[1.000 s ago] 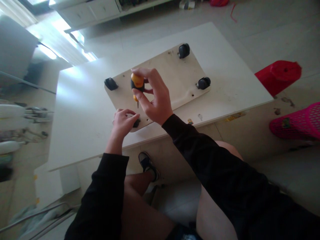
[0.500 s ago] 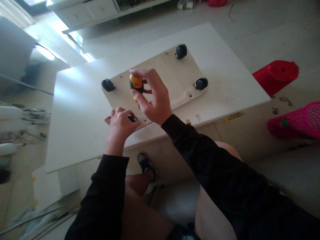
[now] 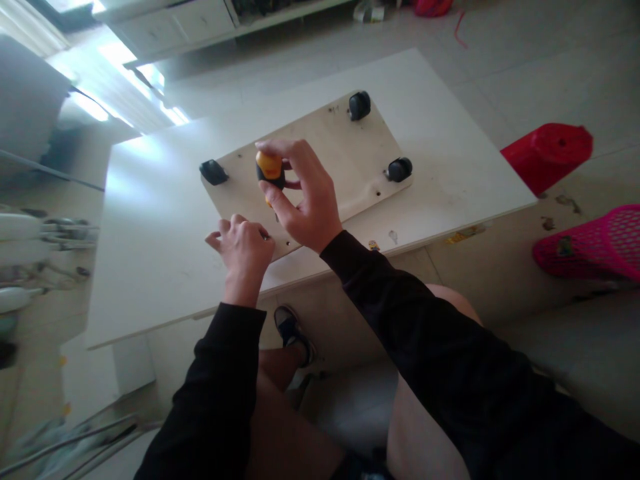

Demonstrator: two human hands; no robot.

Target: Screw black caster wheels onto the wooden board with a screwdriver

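Note:
A beige rectangular board (image 3: 350, 157) lies on the white table, black casters up. Casters show at the far right corner (image 3: 359, 105), the near right corner (image 3: 399, 169) and the far left corner (image 3: 214, 172). At the near left corner my left hand (image 3: 244, 252) is closed around another caster (image 3: 265, 235), mostly hidden by the fingers. My right hand (image 3: 316, 208) grips a short screwdriver (image 3: 269, 167) by its yellow and black handle. Its shaft points down toward the board beside my left hand; the tip is hard to make out.
The white tabletop (image 3: 150, 267) extends around the board, with small stickers near its front edge. To the right stand a red bin-like object (image 3: 550, 150) and a pink mesh basket (image 3: 595, 240). A white cabinet (image 3: 200, 27) is at the back.
My left hand has turned and now covers more of the caster. My right hand keeps the screwdriver in nearly the same place. The whole view has shifted slightly.

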